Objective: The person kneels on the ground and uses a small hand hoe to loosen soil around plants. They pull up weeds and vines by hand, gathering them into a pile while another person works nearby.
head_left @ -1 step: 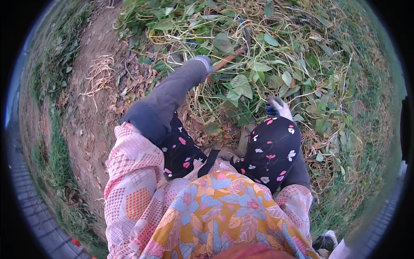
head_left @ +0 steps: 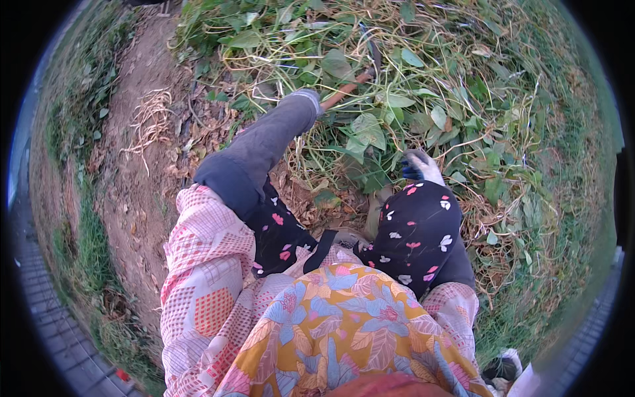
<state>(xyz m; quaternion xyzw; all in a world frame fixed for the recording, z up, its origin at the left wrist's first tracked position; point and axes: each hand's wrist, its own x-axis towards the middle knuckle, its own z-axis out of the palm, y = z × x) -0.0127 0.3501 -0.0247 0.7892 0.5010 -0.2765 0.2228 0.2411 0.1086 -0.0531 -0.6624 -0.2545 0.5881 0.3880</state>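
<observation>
Left fingers sit hidden past the grey sleeve (head_left: 271,129); we can't tell their grip. Wooden-handled tool (head_left: 346,91) slants up-right from that cuff, dark end farthest, left side nearer. Right hand (head_left: 419,167) looks bent by the knee (head_left: 415,228), grip unclear to us; leafy vines (head_left: 370,132) lie between.

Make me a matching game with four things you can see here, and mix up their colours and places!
Things:
1. Wooden handle
2. Left sleeve
3. Stringy heap
4. Right hand

Colours and places:
A. Pale tan, on bare soil
B. Just past the flowered right knee
C. Mostly dark grey
D. Orange-brown, reaching into the green vines

Right pairs: 1-D, 2-C, 3-A, 4-B.
</observation>
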